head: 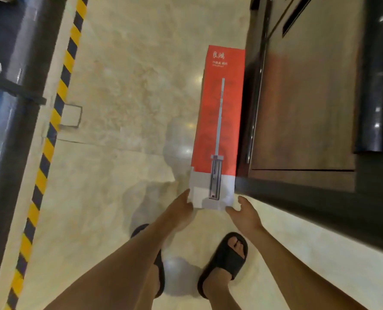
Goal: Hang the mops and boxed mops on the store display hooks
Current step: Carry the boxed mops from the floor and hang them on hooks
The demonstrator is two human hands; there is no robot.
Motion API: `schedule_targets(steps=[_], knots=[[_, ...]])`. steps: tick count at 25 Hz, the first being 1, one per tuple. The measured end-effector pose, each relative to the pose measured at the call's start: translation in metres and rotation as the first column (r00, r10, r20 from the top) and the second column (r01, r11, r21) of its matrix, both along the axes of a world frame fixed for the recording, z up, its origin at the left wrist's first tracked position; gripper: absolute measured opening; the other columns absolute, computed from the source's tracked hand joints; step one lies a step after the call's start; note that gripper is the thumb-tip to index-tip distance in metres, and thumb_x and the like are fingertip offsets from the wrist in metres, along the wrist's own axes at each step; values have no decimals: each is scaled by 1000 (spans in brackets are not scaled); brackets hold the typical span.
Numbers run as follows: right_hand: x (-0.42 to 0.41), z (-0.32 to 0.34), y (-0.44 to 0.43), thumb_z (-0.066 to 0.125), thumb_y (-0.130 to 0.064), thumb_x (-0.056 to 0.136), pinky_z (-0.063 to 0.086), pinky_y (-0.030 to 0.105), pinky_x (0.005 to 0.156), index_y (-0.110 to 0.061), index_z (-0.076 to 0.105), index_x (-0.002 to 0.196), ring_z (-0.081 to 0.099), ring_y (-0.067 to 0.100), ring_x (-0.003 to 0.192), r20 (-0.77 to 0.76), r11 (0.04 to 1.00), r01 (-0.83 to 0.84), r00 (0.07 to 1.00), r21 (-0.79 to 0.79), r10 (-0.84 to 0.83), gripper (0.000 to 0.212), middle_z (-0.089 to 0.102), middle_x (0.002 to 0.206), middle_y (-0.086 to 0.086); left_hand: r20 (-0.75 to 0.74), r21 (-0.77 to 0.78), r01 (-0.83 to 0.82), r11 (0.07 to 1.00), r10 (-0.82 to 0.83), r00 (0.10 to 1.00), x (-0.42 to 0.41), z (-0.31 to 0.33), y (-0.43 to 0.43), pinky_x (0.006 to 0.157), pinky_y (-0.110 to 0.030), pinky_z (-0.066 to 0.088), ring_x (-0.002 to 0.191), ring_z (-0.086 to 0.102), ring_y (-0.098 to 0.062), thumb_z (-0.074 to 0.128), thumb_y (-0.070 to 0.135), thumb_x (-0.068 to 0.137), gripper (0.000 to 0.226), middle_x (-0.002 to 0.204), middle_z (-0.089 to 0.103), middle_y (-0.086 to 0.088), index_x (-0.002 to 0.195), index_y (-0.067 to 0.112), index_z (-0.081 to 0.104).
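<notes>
— Where is the boxed mop (219, 113)?

— Just right of centre. It is a long red carton with a pale near end and a mop printed down its face. It runs lengthwise from the hands toward 12 o'clock.

— Is it lying flat?

— I cannot tell whether its far end rests on the floor (130, 86) or is lifted.

— And the hands?

— The left hand (182, 209) holds the near left corner, at 7 o'clock of the carton. Its thumb lies up along the edge and its fingers are tucked out of sight beneath. The right hand (245, 212) is at the near right corner, at 5 o'clock. Its thumb is raised and stands a little off the cardboard, and its fingers reach in to the corner. Whether they curl under it, I cannot tell.

— What is around it?

— At 3 o'clock, just beside the carton's long right edge, stands a dark wooden cabinet (309, 97). At 6 o'clock, below the hands, are two feet in black slides (227, 262) on glossy beige tiles. The left foot is mostly hidden behind the forearm. Well away at 9 o'clock, yellow-and-black striped tape (63, 86) runs along the floor beside a dark post (22, 108).
</notes>
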State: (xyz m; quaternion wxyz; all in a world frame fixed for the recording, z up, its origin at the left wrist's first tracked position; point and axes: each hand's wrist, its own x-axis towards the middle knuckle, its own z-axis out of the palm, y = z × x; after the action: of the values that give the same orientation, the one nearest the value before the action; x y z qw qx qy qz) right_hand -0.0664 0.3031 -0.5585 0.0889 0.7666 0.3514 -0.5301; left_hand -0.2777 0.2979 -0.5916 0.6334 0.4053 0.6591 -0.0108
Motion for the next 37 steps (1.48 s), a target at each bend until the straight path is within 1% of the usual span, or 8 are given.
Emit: schedule_targets(steps=[5, 9, 13, 17, 23, 27, 33, 37], knots=[[-12, -53, 13, 76, -34, 91, 45, 46, 115, -24, 46, 150, 57, 26, 130, -107, 973, 231, 967, 0, -229, 68, 58, 146, 2, 336, -71, -463, 884, 458, 823, 26, -57, 12, 78, -23, 60, 92, 76, -4, 15, 40, 114, 61, 98, 80, 13, 149, 1, 46], [-20, -47, -7, 85, -38, 83, 51, 45, 107, -31, 41, 144, 57, 18, 119, -149, 959, 280, 951, 50, -270, 76, 56, 131, -10, 495, -182, -538, 823, 550, 673, 33, -60, -19, 93, -38, 57, 109, 72, -20, 11, 37, 115, 59, 122, 73, -6, 148, 8, 50], [-30, -34, -65, 79, -28, 90, 51, 20, 84, -26, 42, 135, 59, 19, 113, -142, 963, 253, 954, -88, -264, 58, 62, 129, -3, 364, -217, -613, 760, 645, 672, 24, -51, -69, 83, -12, 52, 86, 71, 12, 16, 25, 115, 44, 97, 77, 15, 109, 26, 59], [-31, -35, -93, 70, -14, 97, 40, -4, 55, -16, 45, 129, 50, 17, 100, -134, 971, 204, 966, -125, -220, 40, 55, 113, 2, 264, -227, -512, 828, 559, 786, 14, -55, -109, 68, -10, 53, 79, 71, 11, 15, 48, 111, 45, 109, 71, 4, 116, 32, 57], [-27, -71, -50, 69, -36, 97, 57, 38, 87, -30, 60, 116, 69, 18, 99, -184, 934, 351, 915, -71, -358, 22, 73, 108, 0, 425, -164, -450, 878, 474, 771, 5, -73, -56, 67, -8, 54, 72, 71, 7, 25, 59, 105, 69, 91, 73, 1, 116, 1, 60], [-27, -93, 15, 65, -46, 97, 55, 47, 102, -23, 60, 137, 71, 26, 107, -216, 870, 491, 846, -43, -488, 47, 73, 121, 3, 350, -248, -491, 835, 550, 758, -2, -89, -1, 55, -3, 51, 61, 64, 21, 27, 77, 95, 48, 60, 66, 38, 101, 37, 54], [-30, -114, 34, 50, -63, 100, 52, 48, 104, -27, 58, 136, 69, 28, 111, -242, 828, 560, 799, -37, -551, 52, 71, 124, 3, 533, -398, -569, 719, 687, 495, 17, -88, 31, 95, -42, 60, 119, 70, -34, 6, 61, 105, 82, 129, 72, -17, 145, 7, 53], [-28, -109, 1, 47, -70, 97, 47, 54, 112, -28, 61, 138, 69, 28, 115, -242, 845, 528, 811, -88, -532, 60, 73, 128, 4, 398, -496, -600, 627, 779, 485, 22, -78, 2, 78, -34, 65, 92, 79, -23, 21, 65, 96, 77, 107, 79, -11, 129, 11, 66]])
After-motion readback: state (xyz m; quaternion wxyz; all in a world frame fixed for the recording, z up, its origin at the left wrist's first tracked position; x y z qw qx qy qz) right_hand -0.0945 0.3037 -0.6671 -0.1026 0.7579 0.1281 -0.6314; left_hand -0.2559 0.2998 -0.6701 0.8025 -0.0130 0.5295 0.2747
